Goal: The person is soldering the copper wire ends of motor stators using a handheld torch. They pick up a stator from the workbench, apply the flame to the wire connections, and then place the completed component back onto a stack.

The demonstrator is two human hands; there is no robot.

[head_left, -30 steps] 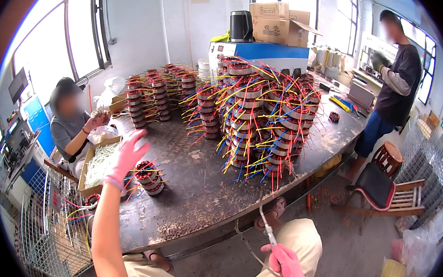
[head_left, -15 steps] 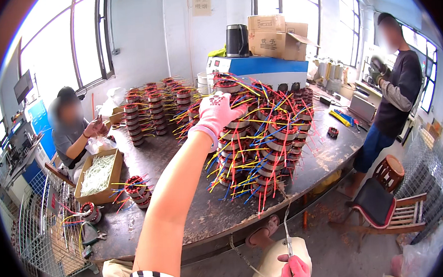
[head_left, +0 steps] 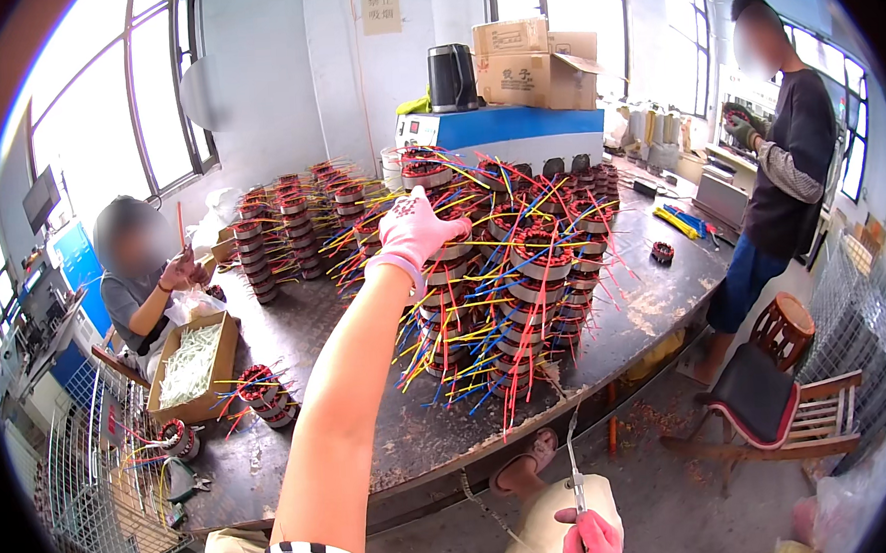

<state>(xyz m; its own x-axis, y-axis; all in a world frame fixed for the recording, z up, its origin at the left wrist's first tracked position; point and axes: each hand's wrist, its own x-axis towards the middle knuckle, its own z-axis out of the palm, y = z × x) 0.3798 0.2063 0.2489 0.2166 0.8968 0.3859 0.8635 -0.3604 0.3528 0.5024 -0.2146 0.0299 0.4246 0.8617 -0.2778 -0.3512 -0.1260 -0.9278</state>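
Tall stacks of motor stators [head_left: 525, 302], ringed in grey metal with red windings and red, yellow and blue lead wires, crowd the middle of the table. My left hand [head_left: 415, 228], in a pink glove, reaches to the near left stack, thumb and fingers spread around a stator [head_left: 450, 248] on top; some fingertips are hidden behind. Low by my knee, my right hand [head_left: 594, 541], also pink-gloved, is closed on a slim tool [head_left: 578, 492] with a silvery body and a cord running up toward the table edge. What kind of tool it is cannot be made out.
More stator stacks [head_left: 295, 224] stand behind left. A cardboard box of pale tubes [head_left: 192, 365], a short stator stack [head_left: 267, 394] and pliers [head_left: 185, 480] lie left. A blue-white machine [head_left: 515, 127] stands behind. One person sits left, another stands right near a chair [head_left: 756, 410].
The view has shifted slightly, so the stacks sit a little further left. My left hand stays at the same stack; the right keeps its hold. The standing person's hands have lowered slightly.
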